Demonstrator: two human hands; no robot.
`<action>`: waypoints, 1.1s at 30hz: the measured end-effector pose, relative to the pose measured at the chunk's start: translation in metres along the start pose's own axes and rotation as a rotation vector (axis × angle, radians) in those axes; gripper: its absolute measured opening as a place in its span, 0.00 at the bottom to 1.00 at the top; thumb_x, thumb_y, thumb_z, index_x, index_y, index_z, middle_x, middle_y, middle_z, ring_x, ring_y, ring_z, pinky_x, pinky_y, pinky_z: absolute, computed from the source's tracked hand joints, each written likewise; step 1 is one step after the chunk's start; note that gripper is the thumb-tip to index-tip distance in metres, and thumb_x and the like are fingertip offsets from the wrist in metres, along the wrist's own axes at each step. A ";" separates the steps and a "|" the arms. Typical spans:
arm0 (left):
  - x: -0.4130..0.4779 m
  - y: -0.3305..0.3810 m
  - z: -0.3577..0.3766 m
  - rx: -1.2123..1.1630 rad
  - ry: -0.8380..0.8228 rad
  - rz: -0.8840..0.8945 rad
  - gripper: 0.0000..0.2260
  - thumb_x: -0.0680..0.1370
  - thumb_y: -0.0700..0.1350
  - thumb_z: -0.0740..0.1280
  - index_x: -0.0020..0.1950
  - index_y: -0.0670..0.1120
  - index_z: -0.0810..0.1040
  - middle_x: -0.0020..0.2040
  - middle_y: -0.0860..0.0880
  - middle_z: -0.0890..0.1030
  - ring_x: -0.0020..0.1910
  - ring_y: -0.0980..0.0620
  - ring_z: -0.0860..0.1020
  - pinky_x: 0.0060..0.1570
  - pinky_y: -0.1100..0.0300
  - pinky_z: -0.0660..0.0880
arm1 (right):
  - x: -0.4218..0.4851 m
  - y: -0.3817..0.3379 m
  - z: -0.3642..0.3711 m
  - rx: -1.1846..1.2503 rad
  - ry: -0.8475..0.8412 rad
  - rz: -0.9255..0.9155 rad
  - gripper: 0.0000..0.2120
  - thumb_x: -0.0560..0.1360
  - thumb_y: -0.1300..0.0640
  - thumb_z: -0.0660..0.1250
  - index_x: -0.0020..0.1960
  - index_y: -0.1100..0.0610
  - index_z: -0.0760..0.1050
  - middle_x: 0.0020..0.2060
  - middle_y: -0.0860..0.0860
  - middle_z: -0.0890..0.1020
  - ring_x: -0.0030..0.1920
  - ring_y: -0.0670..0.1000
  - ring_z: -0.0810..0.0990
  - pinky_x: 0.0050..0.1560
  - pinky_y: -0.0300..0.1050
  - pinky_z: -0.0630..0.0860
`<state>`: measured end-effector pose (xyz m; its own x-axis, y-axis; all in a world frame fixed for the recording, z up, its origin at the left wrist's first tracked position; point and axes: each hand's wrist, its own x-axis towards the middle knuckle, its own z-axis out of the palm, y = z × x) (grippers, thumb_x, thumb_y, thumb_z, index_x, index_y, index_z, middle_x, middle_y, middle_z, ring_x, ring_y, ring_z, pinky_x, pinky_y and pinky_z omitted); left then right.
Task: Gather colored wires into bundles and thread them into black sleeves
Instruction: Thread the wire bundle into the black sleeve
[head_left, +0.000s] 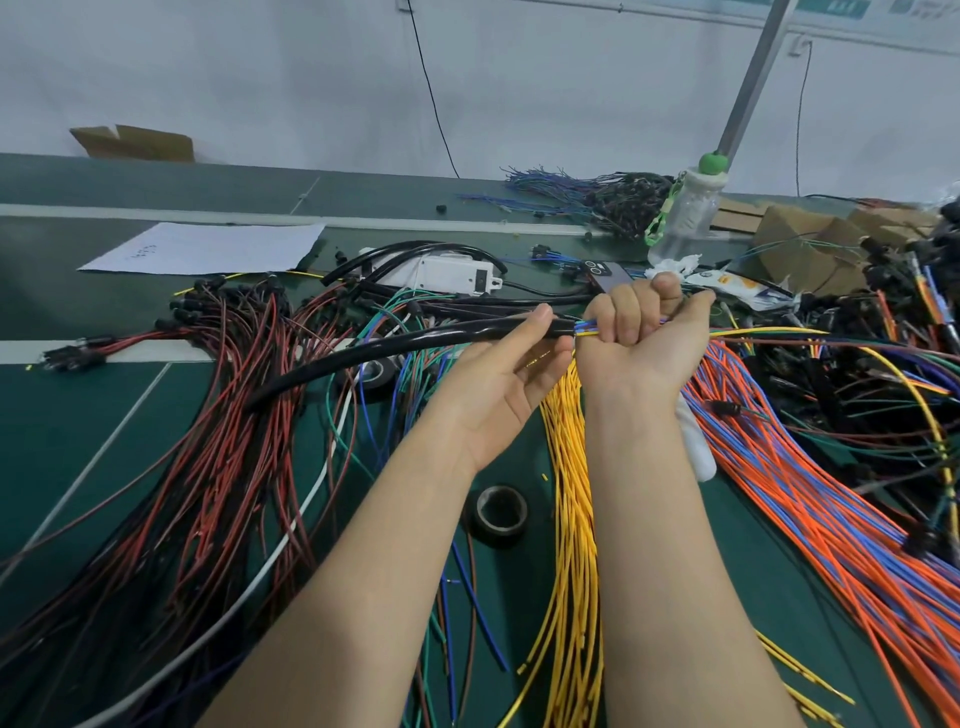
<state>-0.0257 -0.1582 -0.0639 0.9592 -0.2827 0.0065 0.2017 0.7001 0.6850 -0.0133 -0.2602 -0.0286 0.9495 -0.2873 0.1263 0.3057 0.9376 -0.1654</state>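
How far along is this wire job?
Done: one mixed-colour wire bundle is gathered in the right hand. In hand: its end enters the black flexible sleeve held by the left hand. Left: most of it trails outside, and yellow wires lie loose.

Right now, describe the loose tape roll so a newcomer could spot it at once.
On the green table, look between the person's two forearms, left of the yellow wires. The tape roll lies flat there. Unlike the other roll farther back, under the held black sleeve, it sits in the open.
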 end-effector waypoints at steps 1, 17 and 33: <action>0.000 -0.001 0.000 0.009 0.006 0.011 0.08 0.65 0.44 0.72 0.41 0.41 0.82 0.37 0.46 0.82 0.35 0.56 0.82 0.36 0.67 0.78 | 0.000 0.000 0.000 0.002 0.001 -0.003 0.26 0.83 0.46 0.47 0.32 0.58 0.66 0.17 0.47 0.57 0.16 0.44 0.53 0.17 0.33 0.51; -0.003 0.000 0.006 -0.006 0.068 -0.027 0.05 0.76 0.42 0.68 0.43 0.40 0.79 0.34 0.46 0.82 0.34 0.56 0.82 0.35 0.68 0.77 | 0.000 0.001 0.000 -0.019 -0.005 0.007 0.25 0.83 0.46 0.47 0.33 0.58 0.65 0.16 0.47 0.57 0.15 0.44 0.54 0.17 0.33 0.52; -0.006 0.010 0.016 0.086 0.058 0.152 0.05 0.78 0.37 0.64 0.47 0.39 0.78 0.37 0.49 0.82 0.34 0.59 0.80 0.40 0.70 0.78 | 0.002 0.021 0.000 -0.440 0.084 -0.043 0.29 0.83 0.43 0.47 0.30 0.58 0.68 0.21 0.49 0.72 0.24 0.47 0.73 0.29 0.38 0.66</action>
<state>-0.0327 -0.1593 -0.0455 0.9876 -0.1377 0.0749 0.0377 0.6725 0.7391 -0.0047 -0.2409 -0.0318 0.9321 -0.3563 0.0652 0.3289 0.7571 -0.5645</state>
